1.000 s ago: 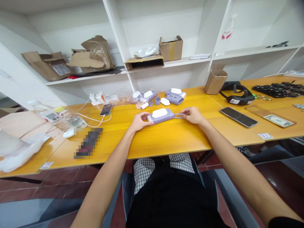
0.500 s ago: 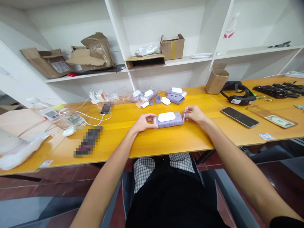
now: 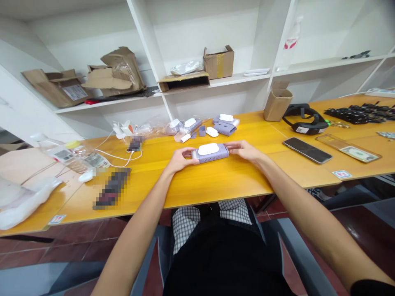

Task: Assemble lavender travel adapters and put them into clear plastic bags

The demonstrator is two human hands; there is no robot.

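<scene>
A lavender plastic casing (image 3: 213, 156) with perforated sides lies on the table in front of me, a white oval pad (image 3: 208, 149) on its top. My left hand (image 3: 182, 159) grips its left end, thumb at the near side and fingers at the far side, around a paler end piece. At the opposite end, my right hand (image 3: 242, 149) holds the casing with its fingers against the end face; the thumb is mostly hidden. Behind them lie similar lavender casings (image 3: 225, 128), a loose white oval pad (image 3: 212, 131), a small lavender cup-like part (image 3: 202, 130) and a white cylinder (image 3: 185, 138).
To the right are a phone (image 3: 307, 150), a black headset (image 3: 305, 120), an upright cardboard box (image 3: 278, 101) and a clear case with a banknote (image 3: 350, 149). On the left lie white cables (image 3: 119, 155) and a plastic bottle (image 3: 68, 152). Shelves with cardboard boxes (image 3: 219, 63) stand behind.
The thin end flap, earlier tilted out in my right fingers, now no longer sticks out; those fingers press against the casing's right end. The view has shifted slightly.
</scene>
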